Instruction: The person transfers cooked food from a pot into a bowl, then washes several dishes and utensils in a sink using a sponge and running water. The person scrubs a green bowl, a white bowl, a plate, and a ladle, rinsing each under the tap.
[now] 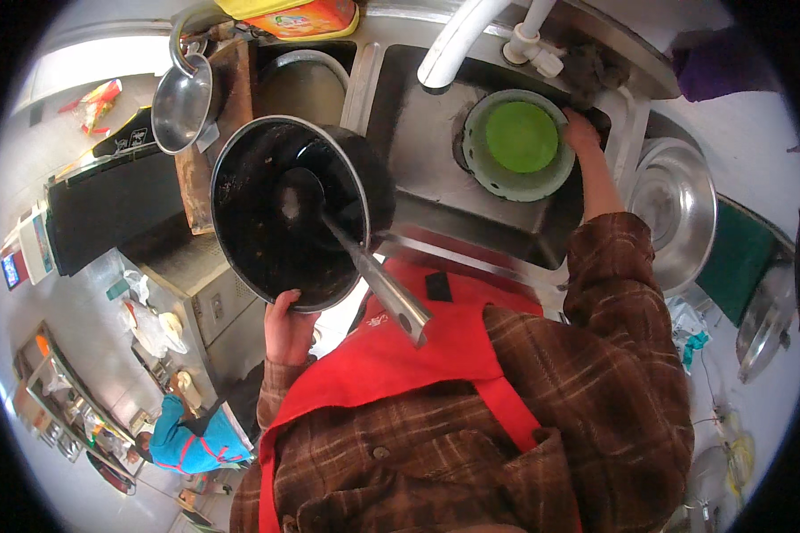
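Observation:
My left hand grips the near rim of a deep black pot, thumb over the edge. The pot is tilted, its mouth facing me, with dark liquid visible inside. A metal ladle rests in it, its handle leaning out over the near rim toward my red apron. At the right, my right hand holds the right rim of a pale enamel basin with chipped edges; its fingertips are partly hidden. Inside that basin lies a round bright green item, perhaps a bowl. The basin stands in a steel sink.
A white tap pipe hangs over the sink. Left of it, a pot of cloudy liquid stands behind the black pot. A steel ladle or bowl is at the left; a steel basin at the right. Another person works farther away.

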Demonstrator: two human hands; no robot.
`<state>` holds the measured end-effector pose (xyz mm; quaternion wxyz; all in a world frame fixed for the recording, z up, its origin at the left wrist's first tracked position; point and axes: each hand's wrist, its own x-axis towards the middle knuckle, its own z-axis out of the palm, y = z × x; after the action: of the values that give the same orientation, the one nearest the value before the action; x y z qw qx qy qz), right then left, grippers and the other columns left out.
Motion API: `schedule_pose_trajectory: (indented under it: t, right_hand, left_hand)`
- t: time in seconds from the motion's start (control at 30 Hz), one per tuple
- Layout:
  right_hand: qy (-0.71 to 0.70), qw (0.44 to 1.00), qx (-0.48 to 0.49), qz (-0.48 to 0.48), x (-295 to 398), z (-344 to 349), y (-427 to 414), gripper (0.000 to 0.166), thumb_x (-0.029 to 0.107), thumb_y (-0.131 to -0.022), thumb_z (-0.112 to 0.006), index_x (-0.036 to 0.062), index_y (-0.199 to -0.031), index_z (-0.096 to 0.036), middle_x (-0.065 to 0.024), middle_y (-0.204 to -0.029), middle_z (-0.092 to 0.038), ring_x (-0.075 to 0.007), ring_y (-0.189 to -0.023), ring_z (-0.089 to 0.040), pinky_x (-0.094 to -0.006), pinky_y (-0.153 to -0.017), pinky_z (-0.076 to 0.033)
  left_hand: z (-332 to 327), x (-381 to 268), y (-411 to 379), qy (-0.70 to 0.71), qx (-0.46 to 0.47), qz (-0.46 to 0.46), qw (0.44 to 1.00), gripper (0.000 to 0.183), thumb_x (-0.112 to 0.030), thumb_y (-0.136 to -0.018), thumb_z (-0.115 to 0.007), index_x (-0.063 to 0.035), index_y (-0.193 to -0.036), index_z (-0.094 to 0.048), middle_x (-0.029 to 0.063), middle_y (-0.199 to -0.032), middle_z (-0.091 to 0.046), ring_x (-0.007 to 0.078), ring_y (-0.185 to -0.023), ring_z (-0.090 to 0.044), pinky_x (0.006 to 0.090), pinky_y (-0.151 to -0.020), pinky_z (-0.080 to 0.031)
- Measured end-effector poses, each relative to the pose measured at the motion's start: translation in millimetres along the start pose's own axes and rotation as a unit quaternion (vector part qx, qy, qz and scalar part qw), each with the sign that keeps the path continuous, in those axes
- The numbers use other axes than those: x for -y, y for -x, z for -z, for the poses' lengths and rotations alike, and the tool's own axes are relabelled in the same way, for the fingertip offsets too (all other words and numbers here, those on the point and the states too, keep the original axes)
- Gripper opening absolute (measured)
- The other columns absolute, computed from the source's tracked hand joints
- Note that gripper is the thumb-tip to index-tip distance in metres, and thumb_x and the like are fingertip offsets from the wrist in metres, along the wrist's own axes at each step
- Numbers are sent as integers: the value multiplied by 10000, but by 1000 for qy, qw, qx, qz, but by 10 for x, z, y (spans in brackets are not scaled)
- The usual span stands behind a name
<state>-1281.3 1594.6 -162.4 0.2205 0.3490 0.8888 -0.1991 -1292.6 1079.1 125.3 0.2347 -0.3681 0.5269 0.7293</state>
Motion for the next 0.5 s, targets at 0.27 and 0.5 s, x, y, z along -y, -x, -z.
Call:
schedule_pose_trajectory:
  t: [0.27,0.5]
  right_hand:
    - [53,998,43,14,53,-8,-113,451,314,-733,-539,118,-1134,-472,-145,-1076,-535,-328,-991,-514,-420,-813,-428]
    - [-178,966,180,46,-168,-816,-257,532,234,-691,-627,3,-1142,-465,-154,-1075,-543,-268,-957,-538,-367,-826,-416]
  left_hand:
    - [-220,48,-51,-23,13,16,1000,351,-2,-783,-409,31,-1132,-405,150,-1113,-494,290,-991,-510,437,-818,-450]
    - [-208,2,-135,-46,13,19,999,317,-9,-780,-416,71,-1086,-438,175,-1062,-528,280,-935,-547,383,-780,-474]
